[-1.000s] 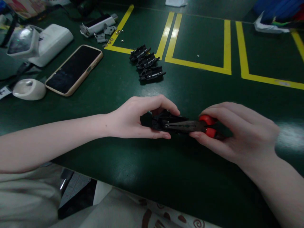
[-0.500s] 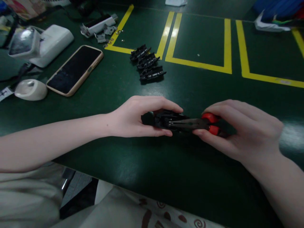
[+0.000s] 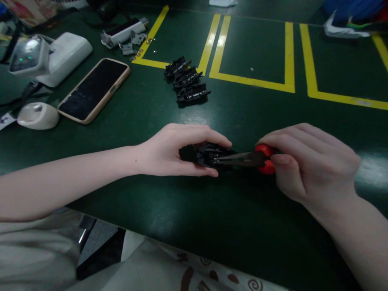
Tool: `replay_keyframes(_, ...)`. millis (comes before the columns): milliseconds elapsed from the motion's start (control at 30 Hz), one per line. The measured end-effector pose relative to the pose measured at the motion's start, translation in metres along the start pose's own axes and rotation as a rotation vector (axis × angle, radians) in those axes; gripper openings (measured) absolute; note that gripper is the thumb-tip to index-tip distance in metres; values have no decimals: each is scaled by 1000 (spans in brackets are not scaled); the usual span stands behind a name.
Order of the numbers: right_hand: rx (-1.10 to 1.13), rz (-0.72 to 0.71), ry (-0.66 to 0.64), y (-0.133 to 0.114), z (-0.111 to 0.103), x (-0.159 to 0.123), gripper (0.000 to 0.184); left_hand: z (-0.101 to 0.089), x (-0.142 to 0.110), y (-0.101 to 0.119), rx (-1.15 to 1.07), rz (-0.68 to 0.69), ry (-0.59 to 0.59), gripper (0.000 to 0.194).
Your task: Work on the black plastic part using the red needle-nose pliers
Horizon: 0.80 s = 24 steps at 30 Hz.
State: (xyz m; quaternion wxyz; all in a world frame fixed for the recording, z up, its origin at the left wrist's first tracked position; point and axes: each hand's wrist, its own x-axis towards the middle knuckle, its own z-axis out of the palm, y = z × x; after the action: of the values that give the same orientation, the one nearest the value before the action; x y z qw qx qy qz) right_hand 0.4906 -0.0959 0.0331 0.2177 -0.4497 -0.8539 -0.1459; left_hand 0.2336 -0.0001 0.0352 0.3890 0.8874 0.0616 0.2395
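My left hand [image 3: 184, 149] grips a black plastic part [image 3: 207, 154] between thumb and fingers, low over the green table. In my right hand [image 3: 315, 161] are red-handled needle-nose pliers [image 3: 242, 159], with the thumb folded against the handles. The pliers' narrow jaws point left and lie over the black part; whether they pinch anything there is too dark to tell. Beyond my left hand, three similar black plastic parts [image 3: 192, 93] lie in a slanting row on the table.
A phone [image 3: 95, 89] lies at the left, beside a beige rounded object [image 3: 38, 116] and a white device [image 3: 65, 56]. Metal brackets [image 3: 127, 48] and small rings sit farther back. Yellow tape [image 3: 254, 83] marks boxes on the green table [image 3: 169, 210].
My right thumb has drawn back from the pliers' jaws and curled against the red handles. The pliers have barely shifted, and my left hand keeps its hold.
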Motion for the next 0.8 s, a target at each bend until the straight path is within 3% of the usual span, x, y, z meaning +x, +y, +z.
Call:
replay_keyframes(100,42,21,-10,-4,2,0,13,0,0,0,-2,6,3,41)
replay_keyframes(500,72,81,67,-5,1,2,25,-1,-1,-1,56,6,16,40)
replay_keyframes(800,92,90,53,-5,-1,1,25,-1,-1,0,57,8,17,39)
